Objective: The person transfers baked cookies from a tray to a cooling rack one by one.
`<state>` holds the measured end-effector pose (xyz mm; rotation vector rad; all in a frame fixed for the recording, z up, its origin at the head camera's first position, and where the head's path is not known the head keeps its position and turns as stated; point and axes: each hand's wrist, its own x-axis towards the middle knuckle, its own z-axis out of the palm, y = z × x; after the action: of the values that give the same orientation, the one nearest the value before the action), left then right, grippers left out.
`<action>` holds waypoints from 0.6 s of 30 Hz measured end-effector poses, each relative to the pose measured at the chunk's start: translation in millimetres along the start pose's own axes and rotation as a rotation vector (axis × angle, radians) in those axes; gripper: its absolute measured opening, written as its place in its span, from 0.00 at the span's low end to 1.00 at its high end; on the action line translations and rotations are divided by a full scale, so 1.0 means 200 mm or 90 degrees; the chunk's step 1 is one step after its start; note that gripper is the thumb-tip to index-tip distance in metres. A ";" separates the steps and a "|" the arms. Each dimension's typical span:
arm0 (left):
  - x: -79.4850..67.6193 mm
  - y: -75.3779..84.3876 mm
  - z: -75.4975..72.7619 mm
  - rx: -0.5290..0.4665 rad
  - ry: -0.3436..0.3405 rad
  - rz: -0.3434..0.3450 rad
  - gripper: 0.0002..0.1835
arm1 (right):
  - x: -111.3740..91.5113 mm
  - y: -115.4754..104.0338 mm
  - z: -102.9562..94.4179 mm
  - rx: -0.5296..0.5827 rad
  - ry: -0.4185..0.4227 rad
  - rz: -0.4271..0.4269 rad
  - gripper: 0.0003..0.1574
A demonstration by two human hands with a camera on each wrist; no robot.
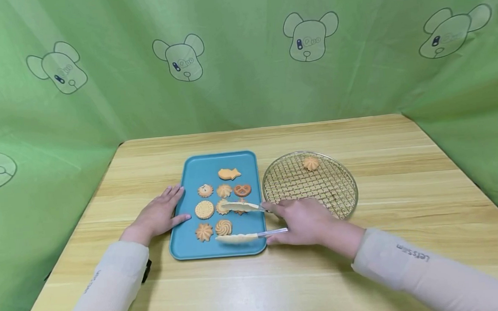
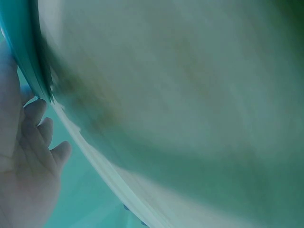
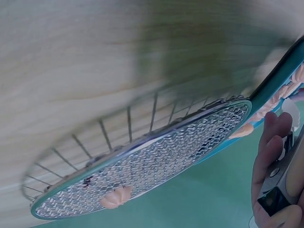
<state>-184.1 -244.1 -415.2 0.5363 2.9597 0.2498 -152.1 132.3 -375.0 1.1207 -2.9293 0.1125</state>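
My left hand rests against the left edge of the blue tray, fingers fairly straight, thumb on the rim. Tongs with cream tips are held in my right hand. Their arms stand spread above the tray's lower right part, one over a flower cookie, the other just below a swirl cookie; nothing is seen pinched between them. Around them lie a round cookie, a star-like cookie, a pretzel cookie and a fish-shaped cookie. The right wrist view shows fingers curled round the tongs' handle.
To the tray's right stands a round wire rack on short legs, bearing one fluted cookie near its far rim. A wooden table lies beneath, with a green curtain hanging behind it and at both sides.
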 end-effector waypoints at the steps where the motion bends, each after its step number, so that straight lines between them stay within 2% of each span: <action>1: 0.00 0.00 0.00 0.000 0.000 0.000 0.44 | 0.00 0.00 0.00 0.001 -0.002 -0.001 0.55; 18: 0.00 0.00 0.00 -0.001 -0.003 0.000 0.44 | 0.01 -0.02 0.01 0.005 -0.023 -0.024 0.49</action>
<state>-184.2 -244.4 -415.4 0.5371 2.9554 0.2497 -150.7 127.1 -377.4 1.1896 -2.9396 0.1049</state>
